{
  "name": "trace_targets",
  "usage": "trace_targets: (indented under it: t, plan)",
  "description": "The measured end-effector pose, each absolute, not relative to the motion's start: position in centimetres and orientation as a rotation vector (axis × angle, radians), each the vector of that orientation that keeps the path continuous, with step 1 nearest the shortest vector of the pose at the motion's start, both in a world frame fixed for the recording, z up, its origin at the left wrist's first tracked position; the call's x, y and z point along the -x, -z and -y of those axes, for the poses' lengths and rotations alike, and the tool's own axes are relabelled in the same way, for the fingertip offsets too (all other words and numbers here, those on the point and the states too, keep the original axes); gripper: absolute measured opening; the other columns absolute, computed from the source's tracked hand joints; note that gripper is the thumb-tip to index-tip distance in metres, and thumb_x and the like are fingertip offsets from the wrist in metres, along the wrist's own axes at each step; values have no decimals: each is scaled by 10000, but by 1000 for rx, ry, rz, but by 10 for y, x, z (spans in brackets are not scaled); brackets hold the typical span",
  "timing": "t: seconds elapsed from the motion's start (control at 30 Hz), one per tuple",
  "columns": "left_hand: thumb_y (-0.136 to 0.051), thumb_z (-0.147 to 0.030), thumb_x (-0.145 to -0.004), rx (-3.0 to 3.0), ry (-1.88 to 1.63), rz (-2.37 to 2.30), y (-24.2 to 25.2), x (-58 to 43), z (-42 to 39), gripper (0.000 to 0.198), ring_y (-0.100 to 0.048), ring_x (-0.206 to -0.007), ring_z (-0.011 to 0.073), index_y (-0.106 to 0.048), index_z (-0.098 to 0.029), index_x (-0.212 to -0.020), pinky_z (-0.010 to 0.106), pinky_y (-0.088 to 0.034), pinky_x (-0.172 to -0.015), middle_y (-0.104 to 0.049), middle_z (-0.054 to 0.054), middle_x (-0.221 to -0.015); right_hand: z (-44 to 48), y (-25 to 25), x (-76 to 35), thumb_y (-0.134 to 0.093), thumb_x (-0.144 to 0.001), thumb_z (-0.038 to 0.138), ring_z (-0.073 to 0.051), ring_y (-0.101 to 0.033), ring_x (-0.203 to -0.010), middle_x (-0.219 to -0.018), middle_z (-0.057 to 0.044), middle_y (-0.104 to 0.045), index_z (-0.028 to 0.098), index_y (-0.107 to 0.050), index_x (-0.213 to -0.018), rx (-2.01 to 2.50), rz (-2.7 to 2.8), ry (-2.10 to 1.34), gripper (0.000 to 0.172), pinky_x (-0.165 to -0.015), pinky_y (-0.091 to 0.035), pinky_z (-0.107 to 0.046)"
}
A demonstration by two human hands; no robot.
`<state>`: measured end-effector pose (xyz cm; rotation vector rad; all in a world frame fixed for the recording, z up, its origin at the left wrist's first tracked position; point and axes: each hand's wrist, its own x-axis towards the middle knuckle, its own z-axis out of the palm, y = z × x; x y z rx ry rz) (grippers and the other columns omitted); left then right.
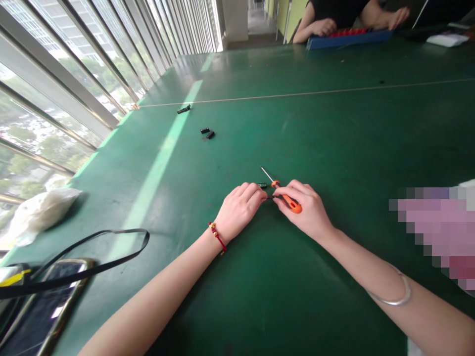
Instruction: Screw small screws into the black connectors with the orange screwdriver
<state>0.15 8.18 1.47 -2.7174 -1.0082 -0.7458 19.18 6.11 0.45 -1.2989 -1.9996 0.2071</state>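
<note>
Long workbench with a green top (315,128) beside a full-height slatted window wall (63,104); daylight lays a pale stripe across the bench. At the far end, a co-worker's hands (324,27) rest at a blue tray (349,38) holding red items. Nearer the window lie a white plastic bag (39,212) and a smartphone (48,306) under a black lanyard (92,252). A pixelated patch (434,232) covers the right edge; its contents cannot be made out. Mid-bench sit small black parts (205,131). The person's right hand (306,207) is clenched around an orange-and-black screwdriver (286,200), shaft angled away from the body. The left hand (239,210) pinches a thin black piece (271,197) in its fingertips, against the handle. A small black component (262,185) lies just beyond. Risk, in my judgement: the thin piece could slip from the pinch, or the shaft could knock the component, and the glossy top may let small parts slide. The bench edge lies well behind the hands; working room extends forward and to either side.
</note>
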Motion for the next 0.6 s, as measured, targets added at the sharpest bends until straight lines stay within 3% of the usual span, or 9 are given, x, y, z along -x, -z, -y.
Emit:
trace_targets:
  t: [0.4, 0.6]
  plan:
    - [-389, -256, -973, 2769, 760, 1049, -17, -1, -81, 227, -535, -764, 132, -588, -157, -924, 256, -448, -711, -626, 44, -861, -61, -5, -191, -582, -817, 219, -150, -553, -689, -773, -15, -591, 225, -637, -870, 1285, 1948, -280, 77, -698, -434, -296]
    - [-486, -241, -934, 2878, 1166, 1179, -15, 1, -79, 169, -593, -837, 117, -635, -180, -983, 236, -492, -756, -653, 40, -912, -61, -7, -192, -578, -817, 217, -151, -561, -705, -777, -18, -582, 217, -633, -872, 1273, 1887, -350, 78, -696, -437, -294]
